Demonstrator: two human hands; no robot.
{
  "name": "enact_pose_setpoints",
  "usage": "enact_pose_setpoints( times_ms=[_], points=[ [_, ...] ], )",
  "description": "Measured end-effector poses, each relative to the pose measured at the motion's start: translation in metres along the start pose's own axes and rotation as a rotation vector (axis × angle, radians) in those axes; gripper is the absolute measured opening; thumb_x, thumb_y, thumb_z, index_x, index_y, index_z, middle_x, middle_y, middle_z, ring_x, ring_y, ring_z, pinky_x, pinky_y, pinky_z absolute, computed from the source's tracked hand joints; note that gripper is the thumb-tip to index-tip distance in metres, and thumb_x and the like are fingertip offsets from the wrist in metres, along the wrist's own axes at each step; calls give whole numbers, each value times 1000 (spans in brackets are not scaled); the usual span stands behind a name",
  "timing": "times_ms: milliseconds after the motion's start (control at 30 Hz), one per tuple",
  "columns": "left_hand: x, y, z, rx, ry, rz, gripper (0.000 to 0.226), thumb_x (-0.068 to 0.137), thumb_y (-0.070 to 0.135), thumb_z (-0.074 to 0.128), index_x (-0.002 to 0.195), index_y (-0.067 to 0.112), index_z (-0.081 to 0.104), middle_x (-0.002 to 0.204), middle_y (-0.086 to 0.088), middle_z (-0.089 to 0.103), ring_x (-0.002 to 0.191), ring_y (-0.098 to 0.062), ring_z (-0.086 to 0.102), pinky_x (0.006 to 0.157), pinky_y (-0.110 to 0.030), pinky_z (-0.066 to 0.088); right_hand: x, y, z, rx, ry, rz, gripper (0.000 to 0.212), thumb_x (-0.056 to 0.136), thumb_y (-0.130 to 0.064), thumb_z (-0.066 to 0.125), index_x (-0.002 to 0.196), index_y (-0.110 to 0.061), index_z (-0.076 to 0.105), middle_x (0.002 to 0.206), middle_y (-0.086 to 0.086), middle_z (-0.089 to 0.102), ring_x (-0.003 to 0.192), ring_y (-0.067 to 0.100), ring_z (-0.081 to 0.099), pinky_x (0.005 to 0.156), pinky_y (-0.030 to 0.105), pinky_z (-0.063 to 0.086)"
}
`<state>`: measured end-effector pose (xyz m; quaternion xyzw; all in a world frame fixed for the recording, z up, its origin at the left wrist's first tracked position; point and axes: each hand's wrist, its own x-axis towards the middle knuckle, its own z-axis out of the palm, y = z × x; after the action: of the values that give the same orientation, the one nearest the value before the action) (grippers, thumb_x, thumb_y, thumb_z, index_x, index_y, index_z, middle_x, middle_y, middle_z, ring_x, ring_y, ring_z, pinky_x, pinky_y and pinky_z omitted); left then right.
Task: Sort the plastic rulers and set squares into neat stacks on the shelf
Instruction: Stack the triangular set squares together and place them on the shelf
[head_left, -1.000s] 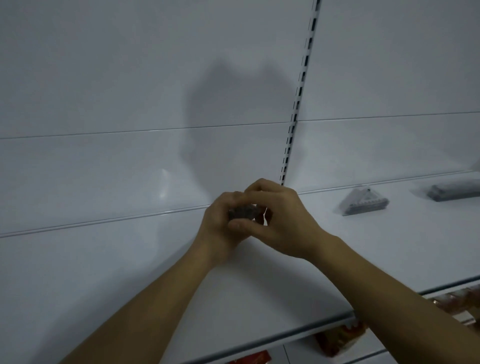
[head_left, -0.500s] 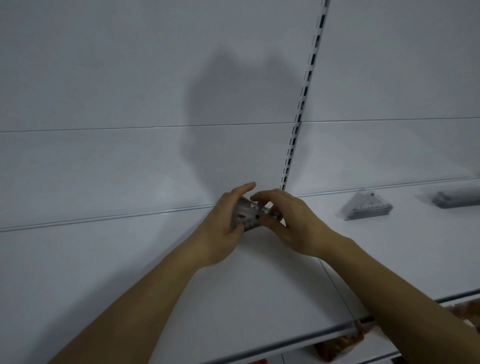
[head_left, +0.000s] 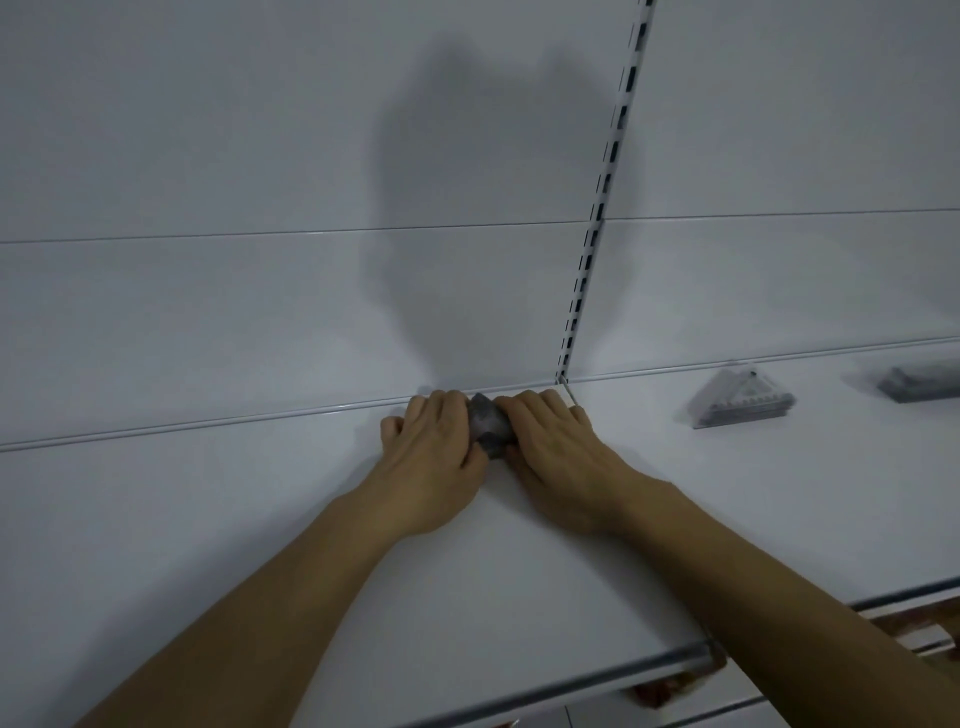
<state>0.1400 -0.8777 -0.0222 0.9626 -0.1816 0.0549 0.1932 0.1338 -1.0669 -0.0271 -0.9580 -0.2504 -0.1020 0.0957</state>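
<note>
A small stack of clear plastic pieces (head_left: 488, 425) lies on the white shelf (head_left: 260, 545) close to the back panel. My left hand (head_left: 434, 457) and my right hand (head_left: 558, 457) hold it from either side, fingers curled over its ends, so most of it is hidden. Further right on the shelf sits a stack of triangular set squares (head_left: 740, 400). A stack of straight rulers (head_left: 922, 382) lies at the far right edge.
A slotted upright rail (head_left: 597, 218) runs down the white back panel to the shelf just right of my hands. The shelf's front lip (head_left: 571, 683) crosses below, with reddish-brown packages (head_left: 660, 693) on the level underneath.
My hands have carried the small stack forward and down onto the shelf near the back panel. The view has shifted slightly left.
</note>
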Motion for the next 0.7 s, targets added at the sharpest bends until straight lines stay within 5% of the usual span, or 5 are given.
enact_pose_setpoints(
  times_ms=[267,433,533,700],
  points=[
    [-1,-2,-4,-10,-14,68,12,99,29,39,110,23,35,110,6,41,109,-15,40,85,-34,25,1,1,-4,153,21,14,50,96,-32,38,146,-29,38,113,-2,49,101,22,47,87,42,45],
    [2,-11,-11,-268,-83,69,38,101,41,49,136,29,39,123,10,54,113,-11,50,95,-35,37,-1,3,-13,473,79,99,45,98,-31,49,142,-24,48,105,-6,57,90,9,51,81,19,39],
    [2,-12,-15,-424,-46,56,38,97,39,59,132,29,47,114,12,62,100,-5,59,86,-29,47,-2,3,-18,556,86,143,29,100,-20,54,128,-27,54,99,-7,61,81,4,55,69,13,40],
    [0,-7,-11,-115,-40,31,30,100,48,43,114,26,59,109,5,47,108,-14,44,95,-34,40,4,0,-16,461,28,194,27,101,-19,48,123,-21,62,106,-4,56,92,6,51,82,22,40]
  ],
)
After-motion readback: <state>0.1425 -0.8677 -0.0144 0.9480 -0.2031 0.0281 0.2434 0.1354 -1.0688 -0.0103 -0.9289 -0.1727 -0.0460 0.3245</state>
